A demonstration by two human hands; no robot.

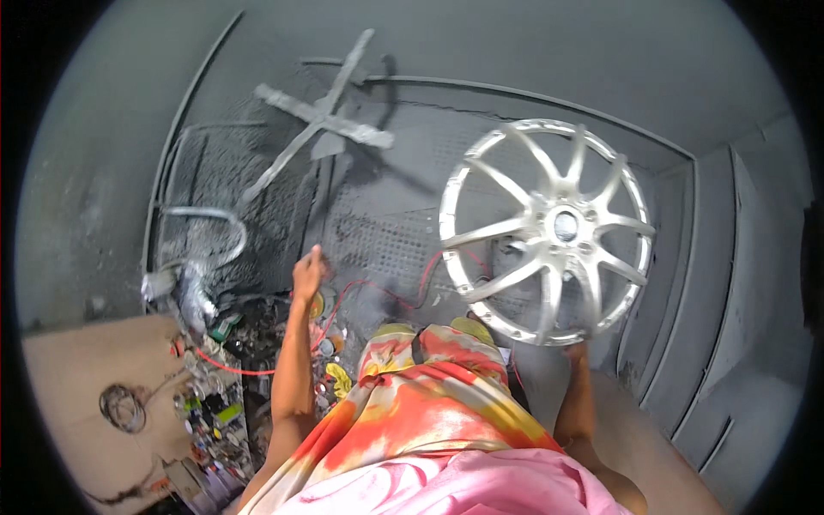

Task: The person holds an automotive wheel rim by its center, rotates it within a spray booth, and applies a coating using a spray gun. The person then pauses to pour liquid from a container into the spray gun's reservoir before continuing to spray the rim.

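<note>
The right hand (578, 351) grips a silver wheel (549, 230) by its lower rim edge; the left hand (307, 273) is near a cross-topped stand (323, 121), its hold, like any hub cap (566, 225) lettering, too unclear to tell.

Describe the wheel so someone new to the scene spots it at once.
Find the red, yellow and white patterned garment at bottom centre. Up and to its right, the right hand meets the lower rim of the wheel. Unlike the dull grey cross-shaped stand at upper left, it's a bright silver ring with many slim spokes.
</note>
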